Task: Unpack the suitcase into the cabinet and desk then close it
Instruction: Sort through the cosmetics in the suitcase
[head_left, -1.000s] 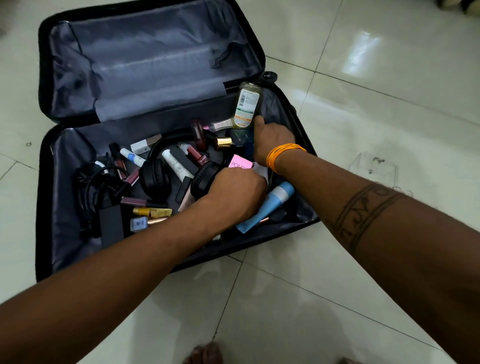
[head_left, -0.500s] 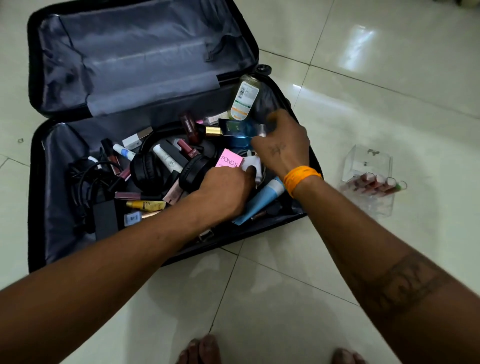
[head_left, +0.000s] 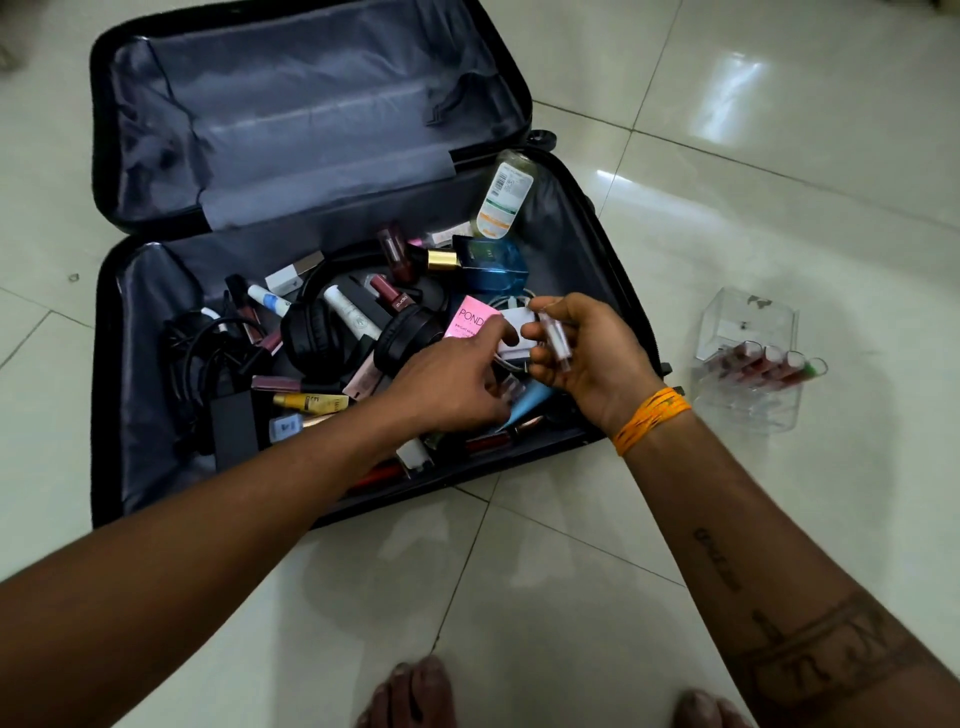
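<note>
1. The suitcase (head_left: 363, 249) lies open flat on the tiled floor (head_left: 675, 156). Its lined lid is at the top of the view and holds nothing that shows. Its long axis runs from the near left edge up toward the far right, where a wheel shows at the hinge.
2. At the left of the lower half sit a tangle of black cables (head_left: 202, 353) and a black adapter (head_left: 234, 434). Further right are black headphones (head_left: 353, 332) with lipsticks and small tubes strewn around them.
3. The left hand (head_left: 447, 389) hovers low over the clutter beside a pink Pond's box (head_left: 470, 317). Its fingers are loosely curled, and whether they pinch anything I cannot tell.
4. A blue perfume bottle (head_left: 493, 265) lies just behind the hands with its gold cap pointing left. A clear labelled bottle (head_left: 504, 197) leans against the far wall, pointing up-right.
5. The right hand (head_left: 587, 353) is raised above the case, thumb and fingertips pinching a small clear lip-gloss tube (head_left: 556, 338). The tube points roughly toward and away from the viewer.
6. Well to the right on the floor stands a clear acrylic organiser (head_left: 748, 332) with similar tubes lying in its front row.
7. The step in hand looks like sorting tubes into that organiser. It should go best carried across level and laid parallel to its neighbours, with the grip kept off the cap.
</note>
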